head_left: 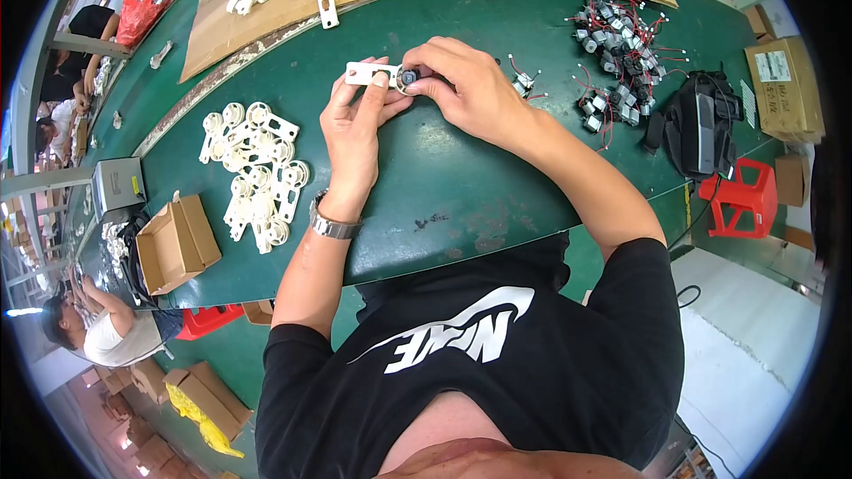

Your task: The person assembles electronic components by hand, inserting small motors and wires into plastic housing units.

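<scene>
While the left hand (355, 120) pinches a flat white plastic bracket (368, 74), the right hand (466, 84) clamps a small dark motor (410, 77) into it; unfitted white brackets (257, 173) lie left, wired motors (617, 53) right.

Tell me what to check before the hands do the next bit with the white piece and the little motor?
1. Left hand holds the white plastic piece: ok.
2. Right hand pinches the little motor at the piece's round end: ok.
3. Motor fully seated: cannot tell, fingers cover it.
4. More motors lie to the right: ok.
5. More white pieces lie to the left: ok.
</scene>
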The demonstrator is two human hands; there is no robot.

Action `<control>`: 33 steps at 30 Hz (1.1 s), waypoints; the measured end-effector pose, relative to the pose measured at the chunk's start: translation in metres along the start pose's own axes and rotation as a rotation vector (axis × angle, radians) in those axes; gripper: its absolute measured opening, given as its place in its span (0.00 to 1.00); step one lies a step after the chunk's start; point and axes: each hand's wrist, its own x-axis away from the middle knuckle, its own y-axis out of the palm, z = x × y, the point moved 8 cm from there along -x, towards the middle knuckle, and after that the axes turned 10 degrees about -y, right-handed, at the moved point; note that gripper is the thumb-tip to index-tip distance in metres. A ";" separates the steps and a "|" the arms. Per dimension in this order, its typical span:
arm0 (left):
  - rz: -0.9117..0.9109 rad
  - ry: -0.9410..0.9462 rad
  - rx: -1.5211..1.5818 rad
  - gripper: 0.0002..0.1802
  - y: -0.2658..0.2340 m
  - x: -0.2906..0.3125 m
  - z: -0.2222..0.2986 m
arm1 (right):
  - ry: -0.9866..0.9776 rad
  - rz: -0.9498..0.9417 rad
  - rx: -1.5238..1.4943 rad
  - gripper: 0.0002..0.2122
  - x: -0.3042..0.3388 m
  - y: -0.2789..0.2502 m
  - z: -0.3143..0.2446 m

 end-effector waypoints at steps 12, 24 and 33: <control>-0.005 0.110 -0.045 0.18 0.001 0.002 0.005 | 0.082 0.028 -0.073 0.08 0.007 0.009 0.010; -0.046 0.125 -0.076 0.18 0.007 0.004 0.007 | 0.099 0.124 0.039 0.08 0.011 0.002 0.020; -0.068 -0.027 0.106 0.17 0.004 -0.003 0.002 | 0.487 0.057 -0.327 0.22 0.023 0.013 0.052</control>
